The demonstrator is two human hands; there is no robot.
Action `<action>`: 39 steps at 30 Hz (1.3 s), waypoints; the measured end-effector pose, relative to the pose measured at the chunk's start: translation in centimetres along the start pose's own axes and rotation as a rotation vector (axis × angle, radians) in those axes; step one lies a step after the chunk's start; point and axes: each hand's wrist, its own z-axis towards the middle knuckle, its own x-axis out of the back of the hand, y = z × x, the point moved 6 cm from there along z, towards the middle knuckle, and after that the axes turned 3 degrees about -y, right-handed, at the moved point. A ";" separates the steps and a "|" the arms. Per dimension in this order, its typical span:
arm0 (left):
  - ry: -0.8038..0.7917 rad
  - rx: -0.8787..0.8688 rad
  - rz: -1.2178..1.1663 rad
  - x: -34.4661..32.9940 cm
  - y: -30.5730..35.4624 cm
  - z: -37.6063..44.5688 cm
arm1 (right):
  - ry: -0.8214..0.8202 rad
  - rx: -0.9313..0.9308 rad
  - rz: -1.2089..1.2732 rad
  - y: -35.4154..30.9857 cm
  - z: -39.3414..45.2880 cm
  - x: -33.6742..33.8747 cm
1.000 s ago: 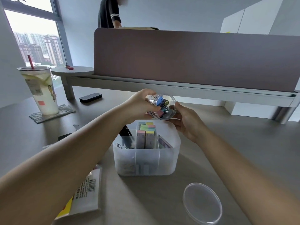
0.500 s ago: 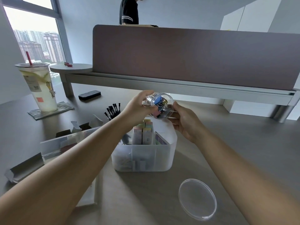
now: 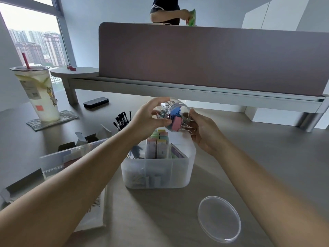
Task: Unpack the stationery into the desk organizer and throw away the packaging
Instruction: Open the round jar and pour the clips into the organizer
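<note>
tipping further, the clip jar (image 3: 173,114) spills a pink clip (image 3: 175,124).

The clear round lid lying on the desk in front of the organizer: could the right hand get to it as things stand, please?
Probably not right away: the right hand is cupped under the clear jar of binder clips, which the left hand also grips. Once freed, the way to the lid looks open; nothing lies on or beside it.

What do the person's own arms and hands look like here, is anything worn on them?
Both arms come in bare from the bottom corners of the head view: no sleeves show along either forearm. The left hand and right hand wear no gloves, and no watch, bracelet or ring can be seen on them. Fingernails look short and plain.
</note>
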 end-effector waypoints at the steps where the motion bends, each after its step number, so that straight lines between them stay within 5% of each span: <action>1: -0.003 -0.002 0.004 0.0 0.0 0.0 | 0.009 -0.003 -0.015 0.1 0.0 0.1; 9: 0.010 -0.016 0.044 -0.1 -0.1 0.1 | 0.033 0.033 0.084 -0.2 -0.3 -0.6; 15: 0.013 -0.024 0.052 0.1 0.0 0.0 | -0.094 0.070 0.124 -1.2 -0.7 -1.9; 25: 0.056 -0.011 0.042 1.2 -0.5 -0.4 | -0.200 0.024 -0.043 -2.0 -1.3 -2.9; 39: 0.032 -0.024 -0.012 0.9 -0.1 -0.6 | -0.073 -0.086 -0.051 0.8 -2.2 0.1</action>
